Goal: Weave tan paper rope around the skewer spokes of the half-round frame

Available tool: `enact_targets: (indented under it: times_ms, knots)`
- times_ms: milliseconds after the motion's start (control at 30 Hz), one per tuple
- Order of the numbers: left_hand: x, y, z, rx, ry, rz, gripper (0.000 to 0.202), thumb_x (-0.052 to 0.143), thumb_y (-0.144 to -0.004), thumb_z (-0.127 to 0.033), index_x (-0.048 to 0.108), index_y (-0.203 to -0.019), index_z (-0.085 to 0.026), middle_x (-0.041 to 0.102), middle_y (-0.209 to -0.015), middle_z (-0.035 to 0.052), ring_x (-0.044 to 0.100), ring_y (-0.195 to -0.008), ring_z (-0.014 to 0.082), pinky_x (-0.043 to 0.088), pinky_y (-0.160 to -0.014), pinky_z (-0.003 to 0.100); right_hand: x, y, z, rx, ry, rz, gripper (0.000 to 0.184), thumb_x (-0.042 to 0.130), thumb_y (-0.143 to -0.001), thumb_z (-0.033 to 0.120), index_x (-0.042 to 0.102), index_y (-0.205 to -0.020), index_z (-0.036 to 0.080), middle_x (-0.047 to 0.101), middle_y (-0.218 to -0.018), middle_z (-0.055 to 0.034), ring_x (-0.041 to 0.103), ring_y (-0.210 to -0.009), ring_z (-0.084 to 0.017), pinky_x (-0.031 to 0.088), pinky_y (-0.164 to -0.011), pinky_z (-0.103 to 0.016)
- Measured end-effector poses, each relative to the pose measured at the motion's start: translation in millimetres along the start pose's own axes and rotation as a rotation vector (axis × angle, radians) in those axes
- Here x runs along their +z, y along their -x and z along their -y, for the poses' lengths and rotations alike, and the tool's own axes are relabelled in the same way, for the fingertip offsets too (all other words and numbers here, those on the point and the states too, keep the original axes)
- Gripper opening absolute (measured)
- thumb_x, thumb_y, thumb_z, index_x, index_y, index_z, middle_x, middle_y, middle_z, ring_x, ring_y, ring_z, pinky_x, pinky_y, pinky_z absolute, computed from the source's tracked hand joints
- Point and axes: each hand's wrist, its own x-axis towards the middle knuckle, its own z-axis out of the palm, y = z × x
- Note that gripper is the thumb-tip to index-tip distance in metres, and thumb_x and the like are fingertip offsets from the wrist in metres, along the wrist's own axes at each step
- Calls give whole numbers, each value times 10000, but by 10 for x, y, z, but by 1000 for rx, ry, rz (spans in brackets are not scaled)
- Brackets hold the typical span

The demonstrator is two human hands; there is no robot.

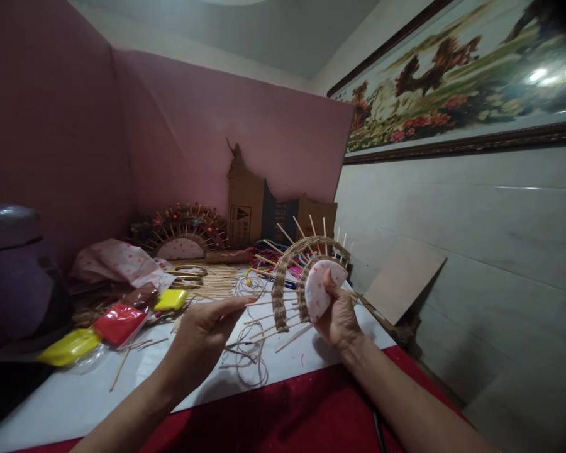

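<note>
My right hand [342, 318] grips a half-round fan-shaped weaving, its thumb pressed on the pale dotted half-disc [317, 292] at the centre. Thin wooden sticks spread outward from that disc. Two curved bands of brown twisted cord, an outer woven band [280, 283] and an inner one, run across the sticks. On the left side, my left hand [200, 333] is closed, with thumb and forefinger pinched at the outer tip of one wooden stick [264, 303]. The piece is held tilted above the white table sheet. Loose thin cord [252, 371] lies in loops beneath it.
A similar fan piece with flowers [183, 246] stands at the back. Bundled sticks [217, 283], a red packet [120, 324], yellow packets [73, 347] and dotted cloth [117, 261] lie left. Torn cardboard [248, 204] stands behind; a flat board [405, 280] leans right.
</note>
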Motion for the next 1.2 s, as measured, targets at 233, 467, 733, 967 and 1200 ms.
enact_targets:
  times_ms: [233, 467, 733, 967, 1200]
  knots:
    - [153, 7, -49, -467, 432, 50, 261, 639, -597, -207, 735, -835, -161, 531, -439, -43, 456, -402, 66, 363, -412, 189, -2, 34, -48, 102, -14, 2, 146, 737, -652, 275, 673, -745, 182, 717, -684, 3, 650, -560, -130, 537, -515, -233]
    - [158, 4, -92, -377, 414, 66, 261, 624, -611, -195, 739, -842, -161, 571, -442, -29, 475, -461, 79, 406, -545, 227, -3, 27, -57, 67, -47, 29, 181, 753, -638, 265, 668, -784, 201, 720, -723, 16, 658, -614, -122, 543, -572, -222]
    - [139, 16, -23, -369, 379, -32, 311, 583, -642, -224, 698, -908, -112, 378, -420, -78, 291, -398, 45, 207, -388, 184, -12, -31, 9, 3, -16, -5, 168, 737, -652, 271, 666, -783, 194, 716, -703, 15, 647, -575, -126, 532, -532, -235]
    - [68, 4, 18, -165, 195, -24, 256, 536, -768, -310, 677, -896, -138, 382, -450, -66, 326, -416, 62, 253, -390, 190, -46, -66, 22, -61, 34, 2, 179, 755, -620, 267, 668, -761, 200, 711, -686, 31, 647, -576, -110, 534, -554, -211]
    - [9, 39, 38, 145, -332, -108, 197, 517, -815, -283, 688, -858, -195, 711, -734, 35, 625, -616, 144, 463, -573, 244, -63, -99, 25, -83, 39, -12, 211, 769, -600, 257, 663, -772, 195, 715, -700, 33, 646, -566, -111, 535, -517, -212]
